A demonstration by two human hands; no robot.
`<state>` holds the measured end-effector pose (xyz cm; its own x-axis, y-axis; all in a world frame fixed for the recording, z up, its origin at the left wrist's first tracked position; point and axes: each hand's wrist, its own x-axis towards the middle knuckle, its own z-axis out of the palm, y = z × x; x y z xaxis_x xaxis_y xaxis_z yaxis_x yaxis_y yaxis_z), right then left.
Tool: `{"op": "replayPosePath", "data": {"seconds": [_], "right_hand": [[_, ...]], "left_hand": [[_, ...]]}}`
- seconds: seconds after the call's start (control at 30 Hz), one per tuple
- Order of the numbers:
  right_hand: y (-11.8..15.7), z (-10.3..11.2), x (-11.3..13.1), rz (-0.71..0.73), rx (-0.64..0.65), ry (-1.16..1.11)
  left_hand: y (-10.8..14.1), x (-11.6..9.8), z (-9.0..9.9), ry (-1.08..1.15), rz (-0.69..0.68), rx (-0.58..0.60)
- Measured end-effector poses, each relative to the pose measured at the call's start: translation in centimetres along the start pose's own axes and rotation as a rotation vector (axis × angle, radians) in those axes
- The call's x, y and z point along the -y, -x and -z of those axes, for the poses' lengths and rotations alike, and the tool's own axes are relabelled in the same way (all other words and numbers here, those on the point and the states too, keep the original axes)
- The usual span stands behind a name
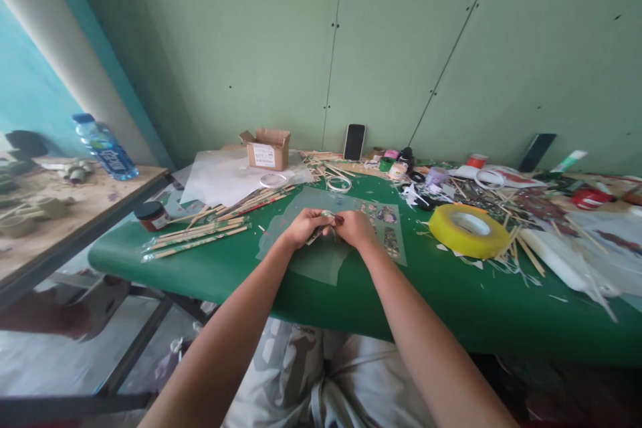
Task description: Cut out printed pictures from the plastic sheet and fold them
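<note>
My left hand (305, 227) and my right hand (355, 229) meet above the front middle of the green table, fingers closed in a pinch. Between them is a small, thin patterned piece (315, 235), mostly covered by the fingers, with its kind unclear. The left hand grips its near side; the right fingertips press at its upper end. Under the hands lie translucent sheets (321, 273). Beside the right hand, a clear sheet with printed patterned pieces (391, 242) rests flat on the table.
A yellow tape roll (435, 231) lies right, near piled sticks and scraps. Leftward are wrapped wooden sticks (195, 239) and a dark jar (152, 216). Behind stand a cardboard box (275, 148) and a phone (355, 142). A water bottle (108, 150) leans on the side table.
</note>
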<state>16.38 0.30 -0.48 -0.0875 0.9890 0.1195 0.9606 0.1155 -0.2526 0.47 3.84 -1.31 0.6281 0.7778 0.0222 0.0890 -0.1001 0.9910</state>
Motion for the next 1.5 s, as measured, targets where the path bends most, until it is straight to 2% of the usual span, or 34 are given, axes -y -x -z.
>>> {"op": "replayPosePath", "data": {"seconds": [0.3, 0.47, 0.67, 0.9, 1.2, 1.5], "right_hand": [[-0.2, -0.1, -0.2, -0.015, -0.016, -0.028], [-0.2, -0.2, -0.8, -0.086, -0.081, -0.035], [-0.1, -0.5, -1.0, -0.041, -0.071, -0.05], [-0.3, -0.9, -0.7, -0.004, -0.043, -0.033], [0.0, -0.4, -0.5, 0.0, -0.005, -0.009], [-0.2, -0.5, -0.2, -0.021, 0.007, 0.013]], "left_hand": [[0.2, -0.5, -0.2, -0.056, 0.009, 0.044], [0.1, 0.1, -0.2, -0.032, -0.005, -0.041], [-0.4, 0.8, -0.2, 0.025, -0.026, -0.108], [-0.5, 0.6, -0.2, 0.059, -0.047, -0.082], [-0.5, 0.6, 0.0, 0.027, -0.039, -0.026], [-0.4, 0.4, 0.0, -0.011, -0.028, -0.036]]}}
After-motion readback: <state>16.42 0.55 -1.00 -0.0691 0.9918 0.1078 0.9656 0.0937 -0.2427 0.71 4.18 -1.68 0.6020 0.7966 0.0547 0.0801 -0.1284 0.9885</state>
